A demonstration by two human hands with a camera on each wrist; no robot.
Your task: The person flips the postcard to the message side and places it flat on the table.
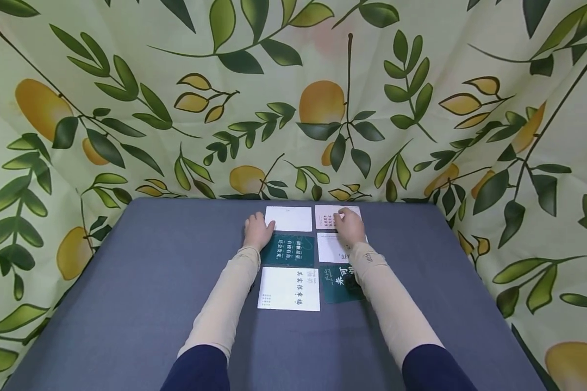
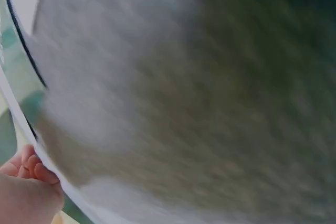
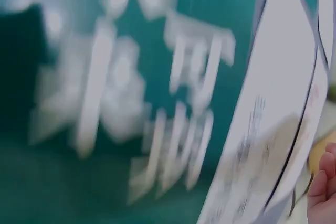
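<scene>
Six cards, so several in all, lie on the table in two columns of three rows. My left hand point(image 1: 258, 231) is at the left edge of the far-left white card point(image 1: 291, 219), its thumb at the near corner. In the left wrist view that hand point(image 2: 34, 187) shows loosely bent fingers. Over the far-right pink-lettered card point(image 1: 325, 217) is my right hand point(image 1: 350, 225), its fingertips on the card's printed face. Its palm and wrist partly cover the white card point(image 1: 330, 247) below. The right wrist view catches only the fingers point(image 3: 326, 174) at its edge.
Nearer on the left lie a dark green card point(image 1: 288, 250) and a white card with black lettering point(image 1: 281, 279). A green card point(image 1: 335, 288) sits partly beneath the right forearm. Behind the grey-blue table point(image 1: 151, 271) hangs a leaf-and-fruit patterned cloth point(image 1: 274, 136).
</scene>
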